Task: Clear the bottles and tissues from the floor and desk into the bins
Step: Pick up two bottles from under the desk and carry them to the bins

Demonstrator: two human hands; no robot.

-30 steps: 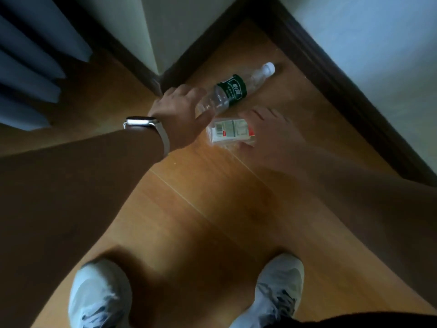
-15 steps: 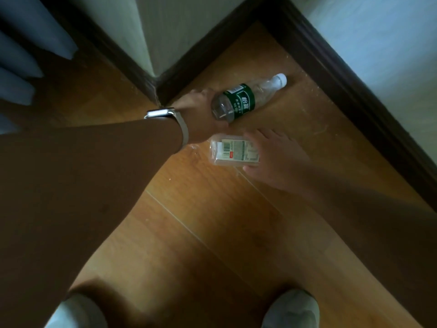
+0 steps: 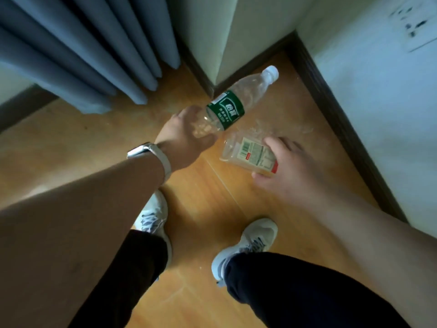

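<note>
My left hand (image 3: 183, 140), with a watch on the wrist, grips the bottom end of a clear plastic bottle with a green label (image 3: 233, 105). Its white cap points up and to the right, above the wooden floor. My right hand (image 3: 287, 165) holds a second clear bottle with a white and red label (image 3: 248, 153) by its upper part, with its base pointing left. Both bottles are held in the air over the room's corner. No tissues or bins are in view.
Grey-blue curtains (image 3: 78, 55) hang at the upper left. A wall corner with dark skirting (image 3: 331, 110) runs along the right. A wall socket (image 3: 413, 24) is at the top right. My two white shoes (image 3: 250, 242) stand on the wooden floor (image 3: 208, 204) below.
Both hands closed on the bottles lying on the floor and lifted them. The view rose, so the curtains and my legs came into sight.
</note>
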